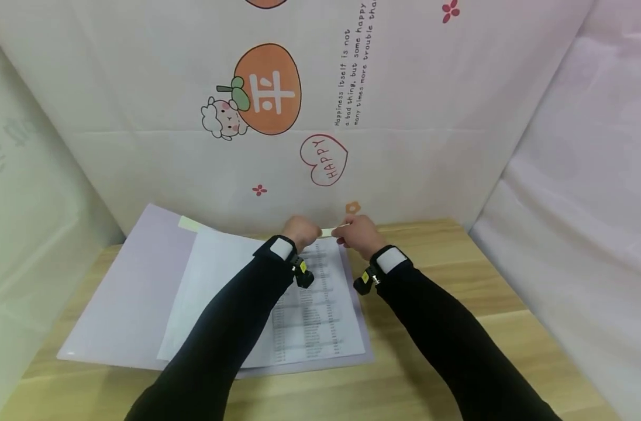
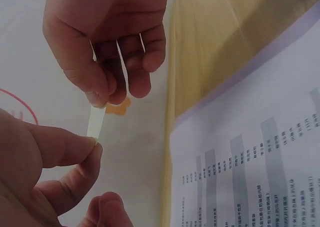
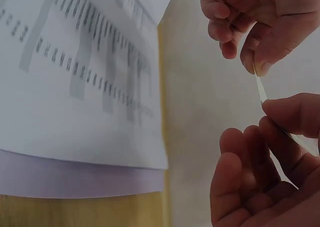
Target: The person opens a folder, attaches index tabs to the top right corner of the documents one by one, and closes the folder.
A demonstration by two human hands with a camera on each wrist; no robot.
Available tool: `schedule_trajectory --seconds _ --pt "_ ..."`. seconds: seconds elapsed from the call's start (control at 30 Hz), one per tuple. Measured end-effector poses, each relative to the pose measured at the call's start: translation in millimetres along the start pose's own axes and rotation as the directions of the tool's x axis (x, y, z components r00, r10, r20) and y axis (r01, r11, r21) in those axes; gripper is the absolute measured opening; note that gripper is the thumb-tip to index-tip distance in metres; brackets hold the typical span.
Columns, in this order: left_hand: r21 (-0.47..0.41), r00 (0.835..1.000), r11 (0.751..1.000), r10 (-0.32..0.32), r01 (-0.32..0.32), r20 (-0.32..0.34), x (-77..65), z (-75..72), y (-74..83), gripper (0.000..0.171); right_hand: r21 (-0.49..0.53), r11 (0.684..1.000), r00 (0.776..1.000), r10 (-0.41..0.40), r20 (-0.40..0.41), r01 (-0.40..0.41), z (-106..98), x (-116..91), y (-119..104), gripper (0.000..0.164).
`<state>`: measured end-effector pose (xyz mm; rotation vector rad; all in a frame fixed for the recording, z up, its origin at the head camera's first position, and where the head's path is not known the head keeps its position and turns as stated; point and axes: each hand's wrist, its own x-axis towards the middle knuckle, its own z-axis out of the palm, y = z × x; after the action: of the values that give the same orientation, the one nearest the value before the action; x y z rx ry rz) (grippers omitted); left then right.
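Note:
A small pale green paper strip (image 1: 327,233) (image 2: 96,121) is stretched between both hands above the far edge of an open lilac folder (image 1: 126,292). My left hand (image 1: 302,231) pinches one end between thumb and forefinger. At the other end, my right hand (image 1: 361,235) (image 3: 270,172) pinches it the same way, with a bit of strip showing past the fingers. Below lies a printed sheet (image 1: 320,327) with rows of text and grey bands, on the folder's right side. A blank white sheet (image 1: 215,275) is turned to the left, partly behind my left sleeve.
Another pale green piece (image 1: 190,224) shows at the top of the turned sheet, by the lilac cover. The folder lies on a wooden table (image 1: 436,275). White cloth with printed cartoons (image 1: 270,88) hangs behind the table, and plain white cloth (image 1: 578,193) hangs at the right.

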<state>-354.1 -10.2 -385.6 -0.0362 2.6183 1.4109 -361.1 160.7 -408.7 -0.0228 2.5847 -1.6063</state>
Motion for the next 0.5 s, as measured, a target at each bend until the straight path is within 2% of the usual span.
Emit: schedule_trajectory --seconds 0.07,0.17,0.23,0.27,0.3,0.37,0.43,0.47,0.5 --pt "0.035 1.000 0.999 -0.001 0.001 0.007 10.7 6.4 -4.5 0.028 -0.019 1.000 1.000 0.008 -0.019 -0.008 4 8 8 0.017" --pt "0.138 1.000 0.990 0.000 -0.003 0.024 27.5 15.0 -12.1 0.025 -0.035 0.999 0.999 0.027 -0.037 -0.028 10 17 18 0.016" --pt "0.186 0.999 0.982 -0.004 -0.006 0.053 45.1 22.4 -21.2 0.021 -0.011 0.999 0.998 0.050 -0.039 -0.051 14 24 26 0.012" --pt "0.213 0.998 0.977 0.014 -0.025 0.056 50.4 25.0 -24.8 0.019 0.012 0.998 0.997 0.066 -0.039 -0.065 16 27 30 0.009" --pt "0.275 0.996 0.958 0.070 -0.084 0.061 68.4 32.6 -37.7 0.018 0.031 0.996 0.996 0.082 -0.042 -0.081 18 31 34 0.007" --pt "0.306 0.991 0.944 0.097 -0.122 0.096 102.1 46.1 -61.5 0.025 0.074 0.991 0.992 0.114 -0.045 -0.111 22 39 42 0.008" --pt "0.406 0.978 0.891 0.168 -0.205 0.125 138.1 61.5 -87.3 0.033 0.073 0.988 0.988 0.141 -0.059 -0.137 24 45 49 0.014" --pt "0.447 0.964 0.854 0.230 -0.265 0.131 154.0 68.9 -100.5 0.035 0.070 0.987 0.986 0.150 -0.071 -0.145 25 47 51 0.017" --pt "0.470 0.959 0.835 0.250 -0.284 0.136 171.3 76.3 -112.1 0.036 0.070 0.986 0.985 0.156 -0.078 -0.151 26 49 54 0.019"
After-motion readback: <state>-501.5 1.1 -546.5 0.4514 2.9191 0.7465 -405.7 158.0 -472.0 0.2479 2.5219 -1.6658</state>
